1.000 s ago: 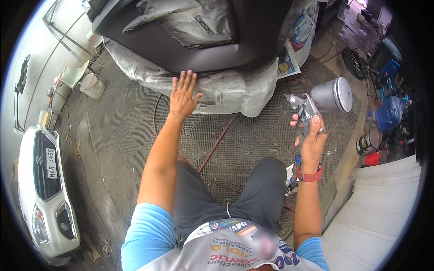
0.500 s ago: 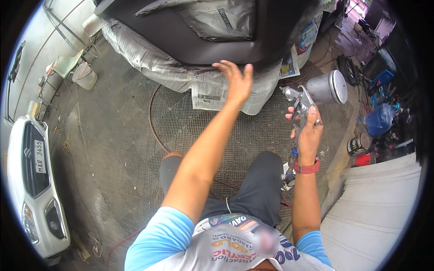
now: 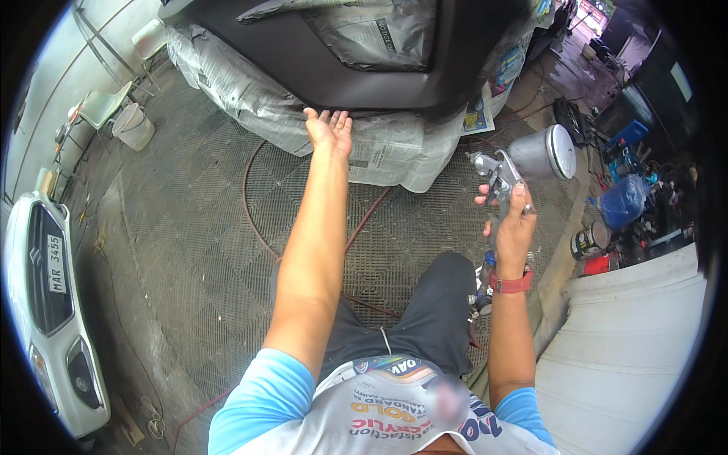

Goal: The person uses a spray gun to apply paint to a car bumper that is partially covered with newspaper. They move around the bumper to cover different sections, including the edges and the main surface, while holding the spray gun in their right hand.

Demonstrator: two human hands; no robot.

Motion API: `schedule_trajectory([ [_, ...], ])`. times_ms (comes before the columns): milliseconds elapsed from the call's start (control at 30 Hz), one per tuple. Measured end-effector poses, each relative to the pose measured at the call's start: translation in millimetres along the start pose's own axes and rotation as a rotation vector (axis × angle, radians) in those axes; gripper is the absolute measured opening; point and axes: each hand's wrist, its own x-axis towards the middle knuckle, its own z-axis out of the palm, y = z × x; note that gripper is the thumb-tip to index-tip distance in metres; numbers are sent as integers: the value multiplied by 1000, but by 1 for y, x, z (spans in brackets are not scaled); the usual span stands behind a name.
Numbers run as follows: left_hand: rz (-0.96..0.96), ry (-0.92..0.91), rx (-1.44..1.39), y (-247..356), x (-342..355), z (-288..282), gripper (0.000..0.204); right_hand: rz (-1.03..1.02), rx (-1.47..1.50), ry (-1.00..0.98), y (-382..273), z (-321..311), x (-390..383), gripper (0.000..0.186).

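My right hand grips a silver spray gun by its handle, with a round metal cup on its side and a hose fitting below. In front of me is a dark grey car body panel, its opening and lower border covered with masking newspaper. My left hand is at the panel's lower edge, palm up and fingers stretched toward its underside. Whether the fingertips touch the panel, I cannot tell. Nothing shows in that hand.
A reddish hose curls over the grooved floor mat. On the left are a white car front, a bucket and a pale green chair. Paint cans, a blue container and a white corrugated sheet occupy the right.
My left hand has moved left along the panel's lower edge and turned palm up. The spray gun stays in my right hand, nearly unmoved.
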Motion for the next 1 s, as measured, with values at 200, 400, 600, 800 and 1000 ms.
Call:
schedule_trajectory([
  [200, -139, -126, -63, -46, -22, 22, 108, -58, -22, 2, -7, 17, -2, 54],
  [400, -361, -480, 255, -63, -75, 2, 95, -66, -41, -68, -14, 49, 4, 52],
  [600, -294, -261, 750, -17, -140, -137, 80, -61, 28, -289, -20, 108, -3, 43],
  [800, 292, -90, 1980, 40, -197, -248, 59, -70, 36, -446, -21, 149, 1, 44],
  [1000, 432, -130, 2305, 55, -223, -248, 52, -53, -30, -260, 1, 90, 19, 53],
])
